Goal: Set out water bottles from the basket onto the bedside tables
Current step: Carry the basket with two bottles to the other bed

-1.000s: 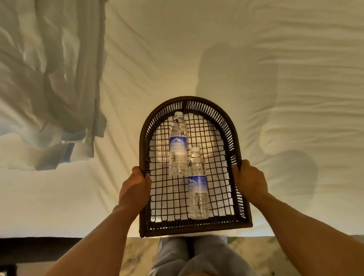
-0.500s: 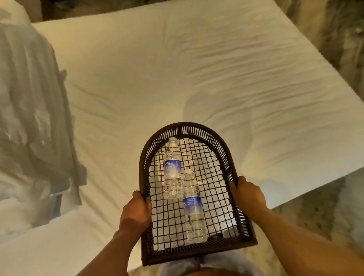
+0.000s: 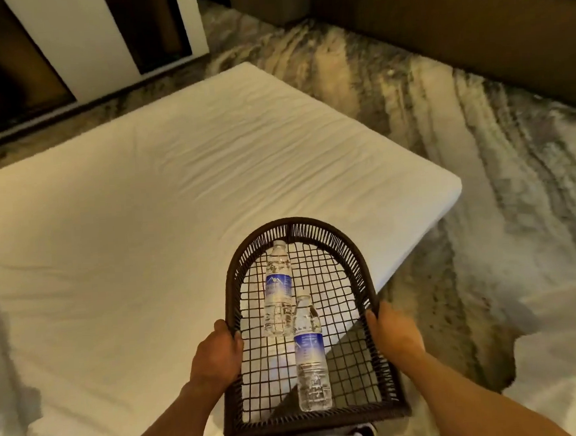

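We saw a dark woven basket (image 3: 312,422) carried in the air in front of the person, over the near edge of a white bed (image 3: 144,209) and a streaked grey and cream carpet (image 3: 462,173). The left hand (image 3: 215,355) gripped the left rim, its fingers (image 3: 235,339) clenched round the wicker, and the right hand (image 3: 393,337) grasped the right rim in the same way. Both water bottles lay on their sides on the open mesh floor of the basket, caps pointing away from the person. The far bottle (image 3: 278,287) lay towards the rounded end, left of centre; the near bottle (image 3: 310,354) lay just beside it to the right, closer to the straight front wall. Their clear bodies touched where they overlapped, and each bore a blue label
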